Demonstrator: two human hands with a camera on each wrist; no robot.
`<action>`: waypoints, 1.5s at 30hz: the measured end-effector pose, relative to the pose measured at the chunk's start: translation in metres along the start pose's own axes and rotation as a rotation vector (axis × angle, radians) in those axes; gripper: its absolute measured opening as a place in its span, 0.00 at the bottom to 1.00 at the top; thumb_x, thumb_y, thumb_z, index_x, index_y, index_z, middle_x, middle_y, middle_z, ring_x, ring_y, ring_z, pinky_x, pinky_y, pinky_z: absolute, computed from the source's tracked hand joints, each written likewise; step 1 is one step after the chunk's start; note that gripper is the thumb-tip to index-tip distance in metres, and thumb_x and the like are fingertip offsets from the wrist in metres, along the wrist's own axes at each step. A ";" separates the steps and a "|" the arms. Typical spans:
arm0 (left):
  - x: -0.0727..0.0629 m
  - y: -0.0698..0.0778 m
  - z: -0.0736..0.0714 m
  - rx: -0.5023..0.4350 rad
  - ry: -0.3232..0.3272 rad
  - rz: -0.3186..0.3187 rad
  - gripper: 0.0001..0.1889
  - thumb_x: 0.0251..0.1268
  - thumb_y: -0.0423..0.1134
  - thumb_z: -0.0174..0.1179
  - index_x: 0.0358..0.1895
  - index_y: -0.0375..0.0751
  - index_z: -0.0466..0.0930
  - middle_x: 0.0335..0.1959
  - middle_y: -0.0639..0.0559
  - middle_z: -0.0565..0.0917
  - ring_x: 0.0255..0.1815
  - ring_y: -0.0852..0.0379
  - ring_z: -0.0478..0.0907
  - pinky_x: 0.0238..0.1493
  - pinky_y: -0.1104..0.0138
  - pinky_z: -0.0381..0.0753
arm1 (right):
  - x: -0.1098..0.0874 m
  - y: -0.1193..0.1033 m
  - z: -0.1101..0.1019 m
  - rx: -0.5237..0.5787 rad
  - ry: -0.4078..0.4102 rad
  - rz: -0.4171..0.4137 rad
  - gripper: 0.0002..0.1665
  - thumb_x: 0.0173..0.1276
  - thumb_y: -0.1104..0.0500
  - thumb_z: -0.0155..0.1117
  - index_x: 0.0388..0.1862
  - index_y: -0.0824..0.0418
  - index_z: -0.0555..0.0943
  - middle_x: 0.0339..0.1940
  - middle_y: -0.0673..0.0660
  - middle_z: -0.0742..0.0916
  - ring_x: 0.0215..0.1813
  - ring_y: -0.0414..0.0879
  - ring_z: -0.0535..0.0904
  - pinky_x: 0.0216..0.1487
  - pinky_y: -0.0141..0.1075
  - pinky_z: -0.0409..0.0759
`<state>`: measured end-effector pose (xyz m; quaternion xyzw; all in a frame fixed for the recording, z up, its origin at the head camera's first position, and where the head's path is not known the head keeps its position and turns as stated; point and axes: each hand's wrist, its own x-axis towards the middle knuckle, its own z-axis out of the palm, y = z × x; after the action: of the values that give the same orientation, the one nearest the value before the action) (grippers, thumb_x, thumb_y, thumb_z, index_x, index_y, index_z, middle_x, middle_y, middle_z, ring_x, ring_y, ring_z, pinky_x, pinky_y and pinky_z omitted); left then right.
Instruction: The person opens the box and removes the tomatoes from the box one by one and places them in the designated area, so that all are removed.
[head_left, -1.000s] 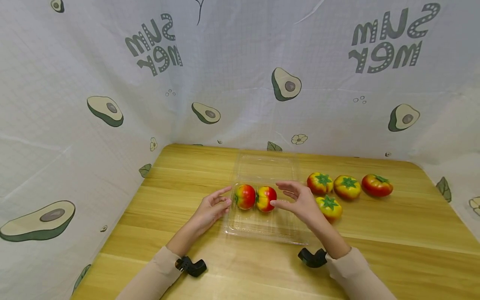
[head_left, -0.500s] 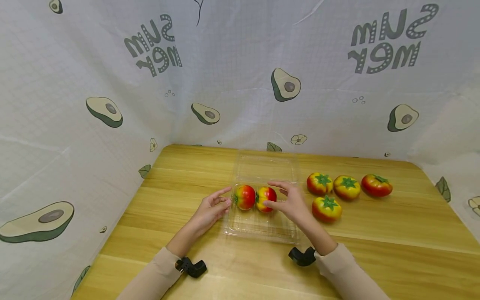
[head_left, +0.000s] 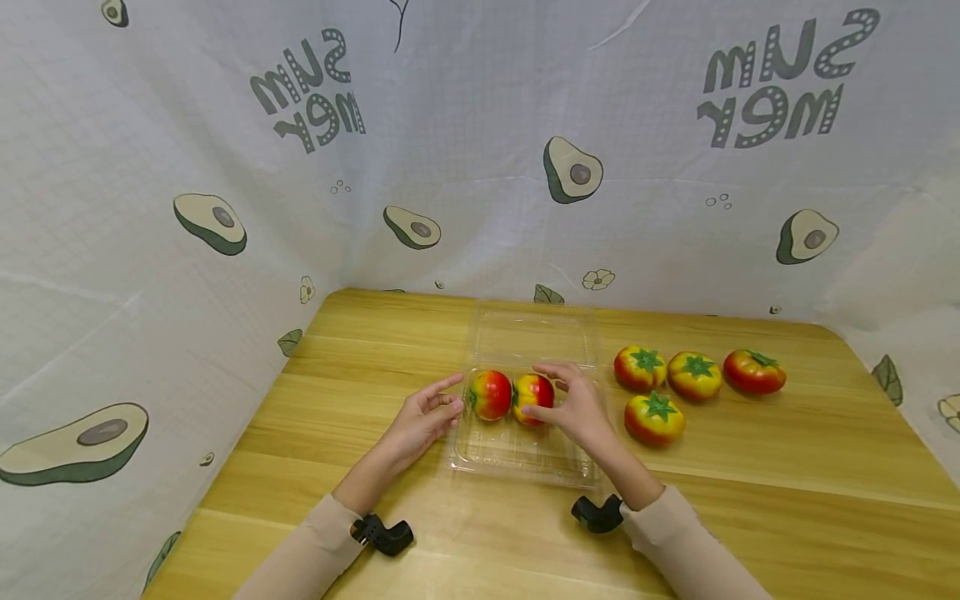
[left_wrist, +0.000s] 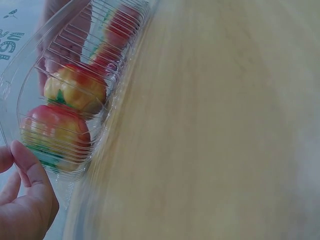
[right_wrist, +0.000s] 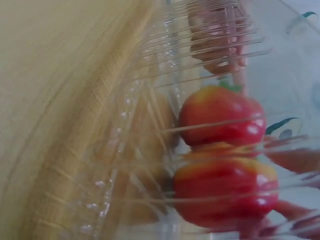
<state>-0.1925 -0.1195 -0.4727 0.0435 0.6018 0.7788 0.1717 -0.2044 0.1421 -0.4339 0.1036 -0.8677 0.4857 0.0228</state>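
Observation:
A clear plastic clamshell box (head_left: 517,467) lies on the table with its lid folded back. Side by side in its far row are two red-and-yellow tomatoes, the left tomato (head_left: 492,395) and the right tomato (head_left: 537,392), their green tops facing left. My left hand (head_left: 422,421) pinches the box's left rim, which the left wrist view shows between thumb and finger (left_wrist: 31,165). Around the right tomato curl the thumb and fingers of my right hand (head_left: 581,407), the thumb in front and the forefinger behind. Ridged plastic wall partly veils both tomatoes in the wrist views.
To the right of the box sit several more tomatoes, the nearest tomato (head_left: 654,418) close to my right forearm. The box lid (head_left: 534,335) extends toward the back of the wooden table (head_left: 757,467). A white patterned curtain (head_left: 480,150) hangs behind and on both sides.
My right hand has moved left over the box and closed in around the right tomato. The left hand and both tomatoes in the box have stayed in place.

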 end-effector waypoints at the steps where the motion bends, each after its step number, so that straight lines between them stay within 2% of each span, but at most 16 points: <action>1: 0.000 0.000 0.000 0.000 0.001 -0.001 0.29 0.74 0.27 0.55 0.75 0.35 0.61 0.44 0.47 0.74 0.37 0.61 0.75 0.40 0.75 0.79 | 0.000 0.000 0.001 -0.003 0.001 0.002 0.35 0.52 0.67 0.81 0.60 0.71 0.79 0.60 0.69 0.78 0.62 0.65 0.74 0.64 0.55 0.73; 9: 0.001 0.000 0.002 -0.016 0.020 -0.005 0.28 0.74 0.26 0.54 0.75 0.38 0.63 0.44 0.47 0.75 0.37 0.60 0.76 0.40 0.74 0.80 | 0.002 0.003 0.004 0.011 -0.005 0.010 0.35 0.51 0.70 0.80 0.60 0.73 0.79 0.59 0.70 0.76 0.59 0.64 0.74 0.63 0.54 0.74; 20: 0.003 -0.001 0.000 -0.012 0.001 0.004 0.29 0.74 0.26 0.54 0.75 0.35 0.61 0.44 0.47 0.74 0.37 0.60 0.75 0.41 0.74 0.80 | 0.002 0.005 0.004 -0.020 -0.021 0.030 0.36 0.52 0.70 0.80 0.61 0.72 0.78 0.59 0.70 0.75 0.55 0.68 0.78 0.60 0.54 0.77; 35: 0.002 0.000 0.001 -0.010 0.006 0.001 0.29 0.74 0.26 0.54 0.75 0.35 0.61 0.44 0.47 0.74 0.38 0.61 0.75 0.40 0.74 0.79 | 0.001 0.009 -0.002 -0.042 -0.064 -0.022 0.38 0.49 0.70 0.82 0.60 0.75 0.78 0.56 0.69 0.76 0.55 0.65 0.76 0.59 0.54 0.78; 45: 0.002 0.000 0.001 -0.011 0.014 -0.002 0.29 0.74 0.26 0.55 0.75 0.36 0.62 0.44 0.47 0.74 0.37 0.61 0.75 0.40 0.75 0.80 | -0.001 0.011 -0.002 -0.039 -0.076 -0.016 0.38 0.48 0.68 0.83 0.59 0.73 0.78 0.56 0.70 0.79 0.56 0.67 0.78 0.58 0.55 0.78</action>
<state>-0.1940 -0.1181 -0.4729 0.0366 0.5988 0.7821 0.1685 -0.2061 0.1500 -0.4423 0.1284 -0.8763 0.4643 -0.0043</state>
